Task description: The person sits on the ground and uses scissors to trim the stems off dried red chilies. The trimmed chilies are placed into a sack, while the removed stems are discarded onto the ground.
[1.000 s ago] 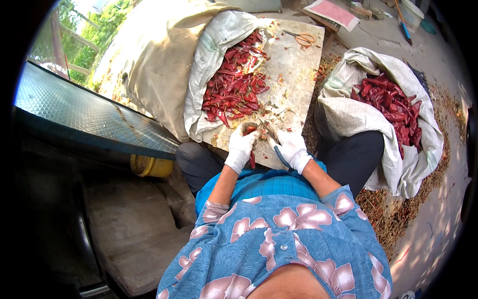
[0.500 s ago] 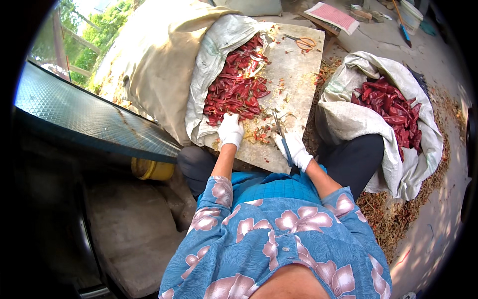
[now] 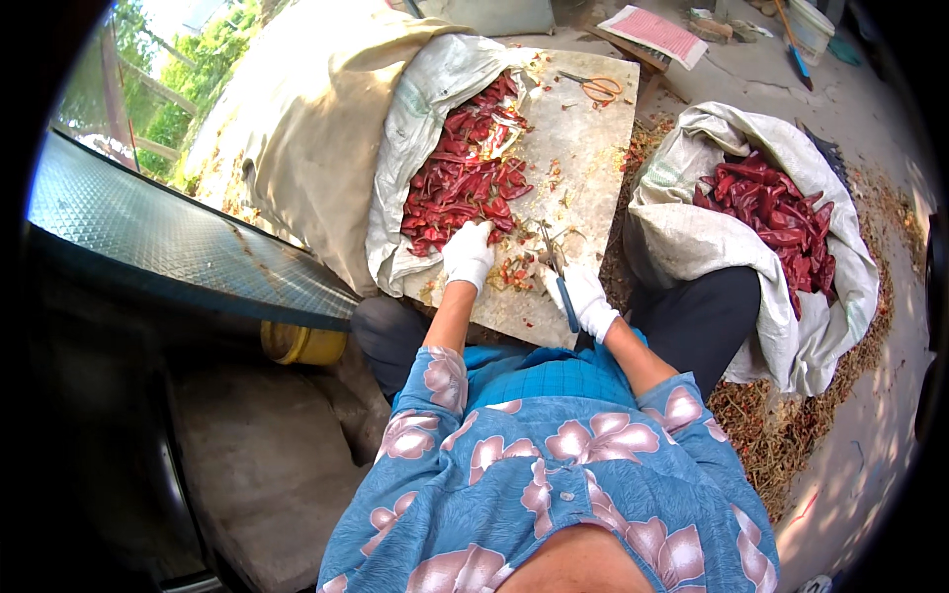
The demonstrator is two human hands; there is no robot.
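My left hand (image 3: 469,259), in a white glove, is at the near edge of a heap of dried red chili peppers (image 3: 457,183). Its fingers are closed at a chili pepper (image 3: 501,223) there; the fingertips are partly hidden. The heap spills from the mouth of a white woven sack (image 3: 391,212) onto a flat board (image 3: 583,138). My right hand (image 3: 585,296), also gloved in white, grips a pair of scissors (image 3: 565,294) with blue handles. The blades point away from me over the board, and a few stems lie around them.
Another white sack (image 3: 692,232) at my right holds more red chilies (image 3: 776,212). Orange-handled scissors (image 3: 601,90) lie at the board's far end. Stem scraps (image 3: 781,435) cover the floor beside me. A yellow bucket (image 3: 301,342) stands low at left, near a metal sheet (image 3: 178,222).
My left hand has shifted slightly to the right along the near edge of the chili heap. The right hand, with the scissors, has hardly moved.
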